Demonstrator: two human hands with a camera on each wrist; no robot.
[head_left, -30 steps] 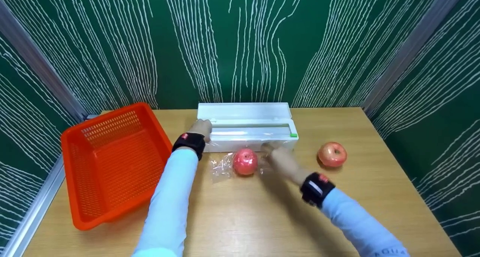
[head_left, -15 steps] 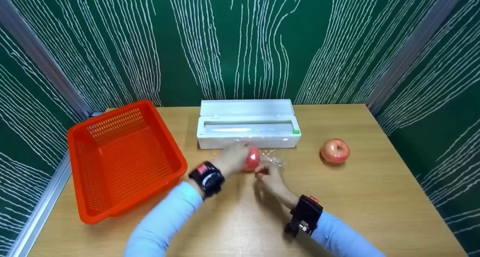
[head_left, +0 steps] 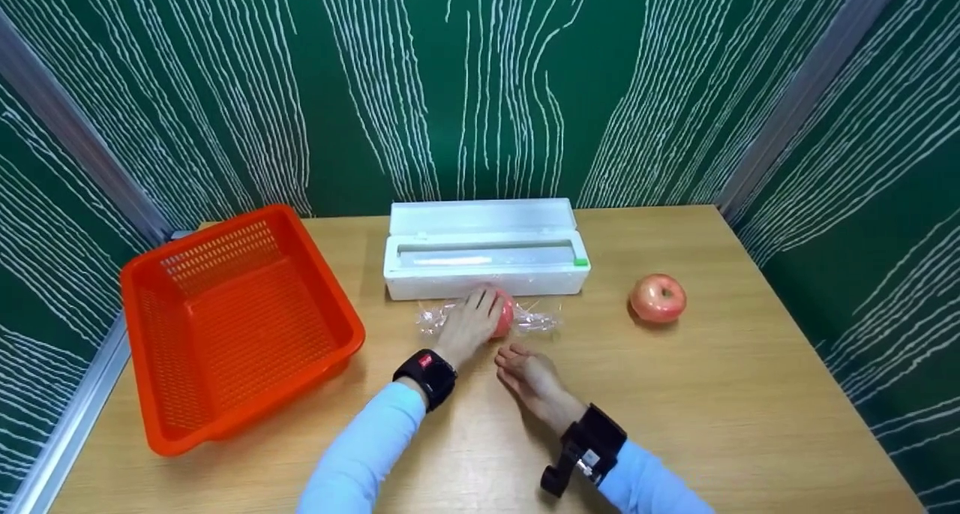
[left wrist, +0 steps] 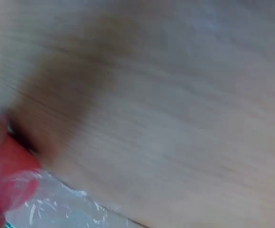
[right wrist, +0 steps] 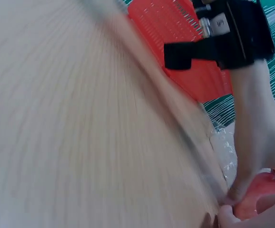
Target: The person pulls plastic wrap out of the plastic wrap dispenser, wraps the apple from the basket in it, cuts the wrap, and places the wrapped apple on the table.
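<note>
In the head view a red apple (head_left: 505, 315) sits just in front of the white cling film dispenser (head_left: 480, 285). Clear cling film (head_left: 537, 321) spreads out to both sides of the apple. My left hand (head_left: 469, 326) grips this apple from the left, fingers over its top, hiding much of it. Close in front, my right hand (head_left: 534, 385) is palm partly up with loosely bent fingers, holding nothing. The left wrist view shows the apple (left wrist: 11, 166) at its lower left edge, with crinkled film (left wrist: 71, 204) beside it.
A second apple (head_left: 658, 299) rests on the wooden table (head_left: 720, 394) to the right. An orange perforated basket (head_left: 352, 334) stands at the left. The dispenser's lid (head_left: 482, 216) is raised, and green patterned walls (head_left: 352, 86) surround the table.
My left hand has gone from the dispenser's left end to the apple, gripping it. My right hand has come back from the film toward the apple's front and turned its palm up.
</note>
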